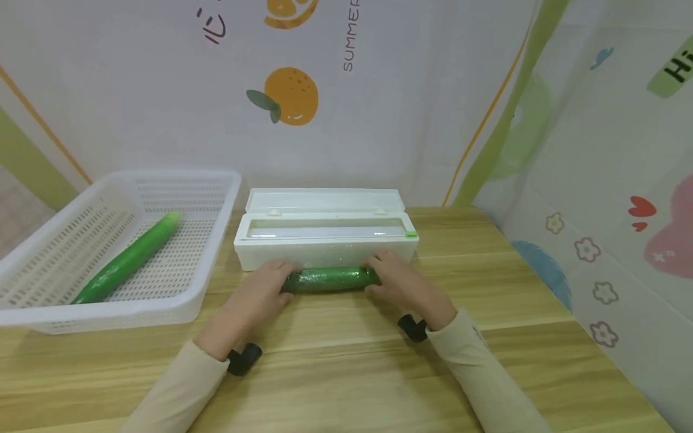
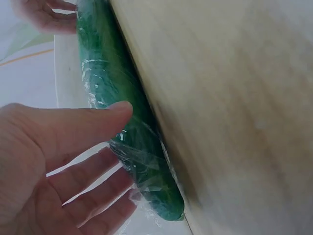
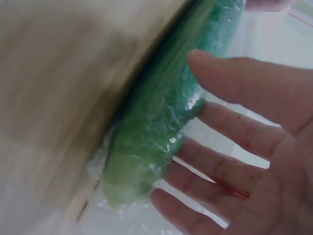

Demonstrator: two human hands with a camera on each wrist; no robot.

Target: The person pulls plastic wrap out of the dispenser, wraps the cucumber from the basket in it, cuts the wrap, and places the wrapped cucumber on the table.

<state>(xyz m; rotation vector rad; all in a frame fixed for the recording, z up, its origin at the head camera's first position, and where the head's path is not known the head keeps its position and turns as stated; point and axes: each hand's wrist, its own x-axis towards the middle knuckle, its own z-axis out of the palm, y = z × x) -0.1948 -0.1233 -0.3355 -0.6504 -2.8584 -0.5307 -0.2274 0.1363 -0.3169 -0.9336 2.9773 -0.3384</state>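
A green cucumber (image 1: pixel 331 279) wrapped in clear cling film lies crosswise on the table, just in front of a white cling film box (image 1: pixel 325 252). My left hand (image 1: pixel 265 287) holds its left end, the thumb on the near side and the fingers on the far side. At the other end my right hand (image 1: pixel 400 282) holds it the same way. Wrinkled film shows on the cucumber (image 2: pixel 110 68) in the left wrist view. Around the paler end of the cucumber (image 3: pixel 142 156), in the right wrist view, the film is bunched and sticks out.
To the left stands a white plastic basket (image 1: pixel 197 307) with a second cucumber (image 1: pixel 130 258) in it. The box's lid (image 1: pixel 325 199) is raised at the back, and a green slider (image 1: pixel 411 234) sits at its right end. A printed curtain (image 1: pixel 368 132) hangs behind the wooden table (image 1: pixel 335 373).
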